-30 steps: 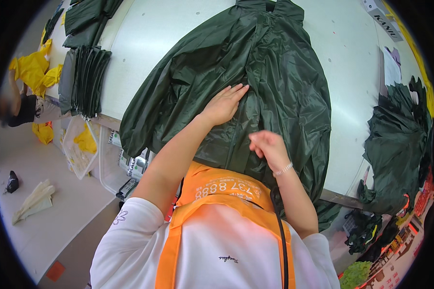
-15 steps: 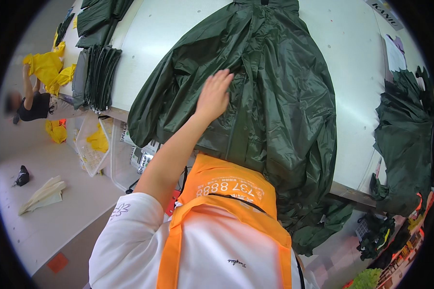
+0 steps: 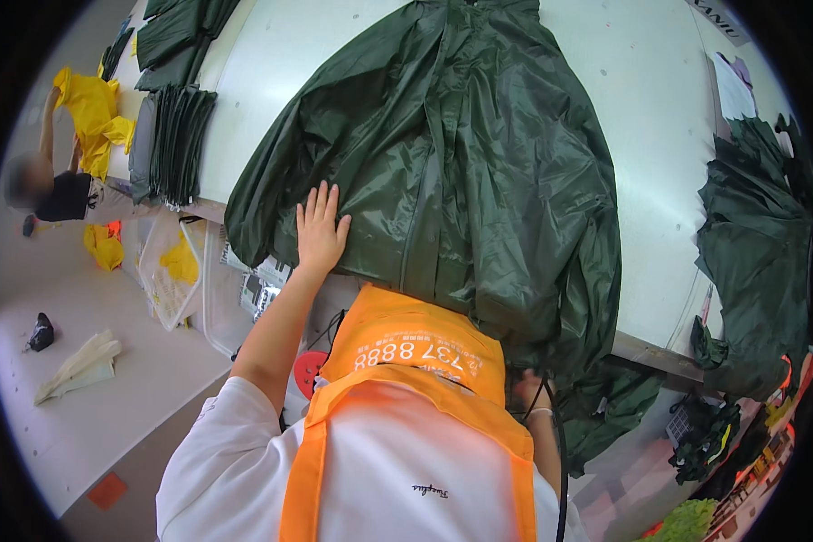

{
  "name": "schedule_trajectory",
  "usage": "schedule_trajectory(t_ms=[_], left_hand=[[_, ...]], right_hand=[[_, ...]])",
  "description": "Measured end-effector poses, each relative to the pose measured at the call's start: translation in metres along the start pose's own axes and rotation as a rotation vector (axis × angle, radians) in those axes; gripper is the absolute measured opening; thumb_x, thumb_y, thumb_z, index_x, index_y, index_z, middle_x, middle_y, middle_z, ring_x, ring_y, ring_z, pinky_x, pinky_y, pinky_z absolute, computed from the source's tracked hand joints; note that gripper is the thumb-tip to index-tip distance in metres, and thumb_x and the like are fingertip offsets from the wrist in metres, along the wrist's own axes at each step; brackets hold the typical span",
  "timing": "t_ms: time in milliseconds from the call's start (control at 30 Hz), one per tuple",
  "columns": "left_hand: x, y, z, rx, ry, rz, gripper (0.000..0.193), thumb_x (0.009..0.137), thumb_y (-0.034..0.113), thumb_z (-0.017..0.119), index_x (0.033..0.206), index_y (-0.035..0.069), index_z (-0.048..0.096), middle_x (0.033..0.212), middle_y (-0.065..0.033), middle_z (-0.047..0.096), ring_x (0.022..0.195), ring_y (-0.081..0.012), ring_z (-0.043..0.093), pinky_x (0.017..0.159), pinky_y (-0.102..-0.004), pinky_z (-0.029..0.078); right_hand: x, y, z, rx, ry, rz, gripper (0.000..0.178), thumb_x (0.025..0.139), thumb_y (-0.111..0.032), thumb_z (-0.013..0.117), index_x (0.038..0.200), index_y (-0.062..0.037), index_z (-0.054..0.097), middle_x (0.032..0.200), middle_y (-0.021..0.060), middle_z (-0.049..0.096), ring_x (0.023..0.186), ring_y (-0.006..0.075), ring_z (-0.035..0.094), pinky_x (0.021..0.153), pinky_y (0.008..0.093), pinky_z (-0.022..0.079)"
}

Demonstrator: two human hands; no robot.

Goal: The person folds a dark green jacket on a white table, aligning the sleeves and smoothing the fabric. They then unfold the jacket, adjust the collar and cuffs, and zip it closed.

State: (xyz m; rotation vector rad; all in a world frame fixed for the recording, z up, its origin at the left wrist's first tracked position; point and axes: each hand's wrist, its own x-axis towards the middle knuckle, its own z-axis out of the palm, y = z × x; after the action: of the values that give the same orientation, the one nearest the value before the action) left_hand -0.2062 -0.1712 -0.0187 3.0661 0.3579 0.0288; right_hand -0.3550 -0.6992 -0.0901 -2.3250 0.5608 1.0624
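A glossy dark green rain jacket (image 3: 506, 181) lies spread on the white table, its hem towards me and hanging over the front edge. My left hand (image 3: 322, 230) rests flat on the jacket's lower left part, near the sleeve, with the fingers stretched and slightly apart. Low at my right side, below the jacket's hem, is my right hand (image 3: 531, 390). A black cord (image 3: 558, 452) runs down beside its wrist. The right fingers are small, dim and partly hidden, so their grip does not show.
Folded dark green garments (image 3: 179, 144) stand stacked at the table's left. More green garments (image 3: 754, 244) hang over the right side. A clear plastic crate (image 3: 164, 271) with yellow cloth sits left of me. Beyond it, a person (image 3: 63, 194) handles a yellow garment (image 3: 90, 108).
My left hand has moved left and nearer, from the jacket's middle to its lower left. The jacket's front lies flatter. My right hand has come into view at the lower right.
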Motion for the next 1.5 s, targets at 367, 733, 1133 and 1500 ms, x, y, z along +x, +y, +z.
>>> schedule_trajectory(t_ms=[367,733,1133,1500], left_hand=[[0.05,-0.002,0.011,-0.076,-0.021,0.022,0.063,0.088,0.029,0.049,0.143,0.007,0.029,0.15,-0.0136,0.026,0.138,-0.0316,0.024,0.11,-0.0515,0.018],[0.22,0.016,0.021,-0.102,0.258,0.095,0.056,0.086,0.033,0.058,0.132,0.005,0.042,0.14,-0.0135,0.04,0.13,-0.0314,0.035,0.105,-0.0505,0.027],[0.281,0.082,-0.02,-0.297,-0.63,-0.024,0.045,0.077,0.044,0.07,0.084,0.0,0.069,0.084,-0.0133,0.07,0.079,-0.0272,0.068,0.07,-0.0372,0.053],[0.263,0.04,0.023,-1.354,-0.834,-0.012,0.027,0.091,0.023,0.057,0.076,0.001,0.06,0.065,-0.0029,0.058,0.055,-0.0099,0.054,0.05,-0.0229,0.045]], right_hand=[[0.036,-0.349,-0.024,-0.374,0.572,-0.512,0.065,0.087,-0.046,0.055,0.143,-0.022,0.034,0.152,0.0206,0.012,0.137,0.0478,0.011,0.107,0.0623,0.012],[0.153,-0.465,-0.083,-0.349,0.883,-0.661,0.054,0.086,-0.044,0.058,0.13,-0.015,0.049,0.141,0.019,0.035,0.127,0.0433,0.032,0.102,0.0562,0.026],[0.123,-0.541,-0.034,0.458,0.574,-0.801,0.014,0.076,-0.007,0.067,0.088,-0.0011,0.068,0.08,0.0145,0.064,0.068,0.0294,0.062,0.066,0.035,0.049],[0.124,-0.542,-0.011,0.504,0.451,-0.672,0.02,0.074,-0.011,0.073,0.088,0.002,0.067,0.08,0.0122,0.067,0.068,0.0201,0.064,0.066,0.0302,0.051]])
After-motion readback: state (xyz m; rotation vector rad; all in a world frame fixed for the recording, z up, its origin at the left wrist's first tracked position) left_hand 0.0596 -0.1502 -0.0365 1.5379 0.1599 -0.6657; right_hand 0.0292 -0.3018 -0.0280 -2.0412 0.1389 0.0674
